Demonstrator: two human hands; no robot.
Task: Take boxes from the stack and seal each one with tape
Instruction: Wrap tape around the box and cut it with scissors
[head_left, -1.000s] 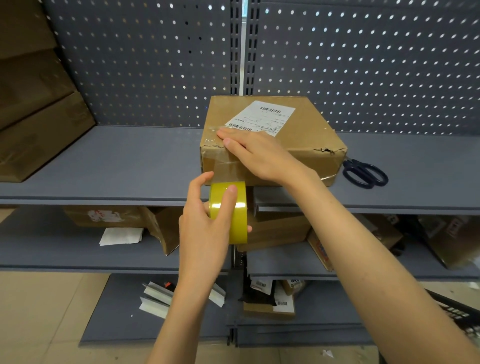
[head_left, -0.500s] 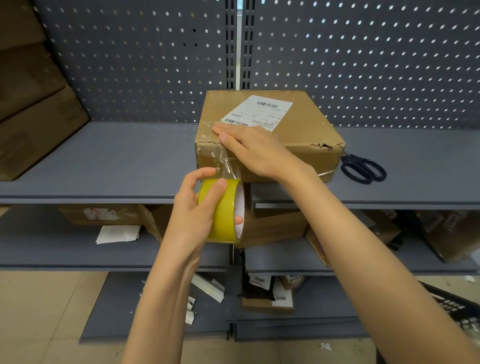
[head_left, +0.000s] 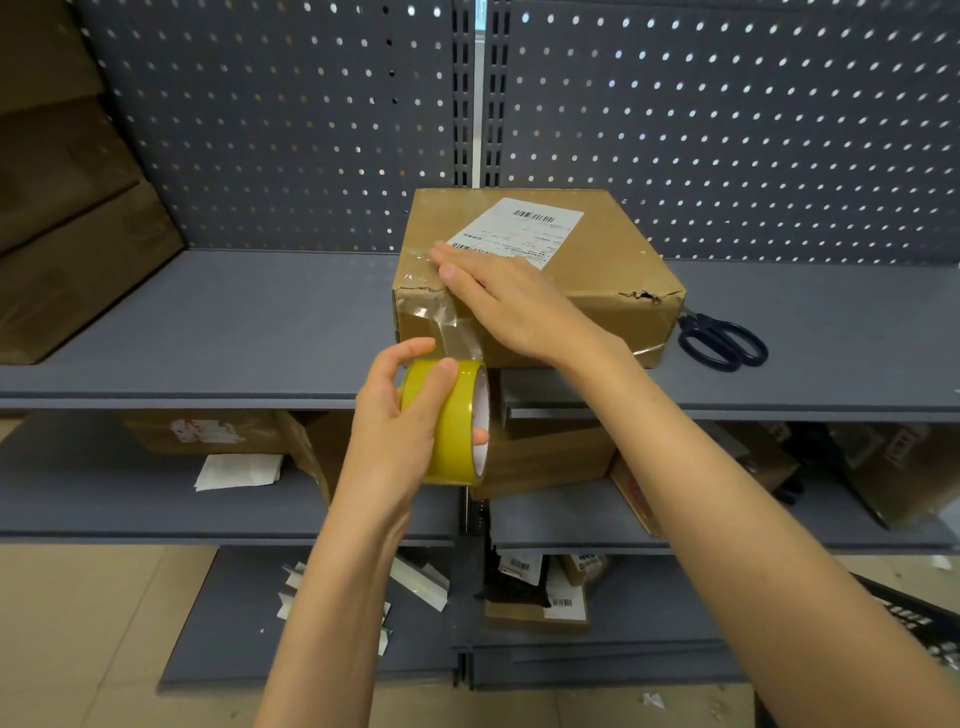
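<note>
A brown cardboard box (head_left: 613, 265) with a white shipping label (head_left: 524, 226) sits on the grey upper shelf (head_left: 234, 332), its near right corner torn. My right hand (head_left: 514, 306) lies flat with straight fingers over the box's near left top edge, pressing clear tape onto it. A strip of clear tape (head_left: 452, 332) runs down the box's front to a yellow tape roll (head_left: 449, 421). My left hand (head_left: 400, 421) grips that roll just below the shelf edge, fingers over the outside and thumb inside the core.
Black scissors (head_left: 722, 340) lie on the shelf right of the box. Stacked brown boxes (head_left: 67, 228) fill the far left. Lower shelves hold more boxes (head_left: 545, 457), a white paper (head_left: 236, 470) and labelled parcels. A perforated grey panel (head_left: 727, 119) backs the shelf.
My left hand has tilted the roll and brought it up closer to the box's front face. The right hand stays pressed flat on the taped edge.
</note>
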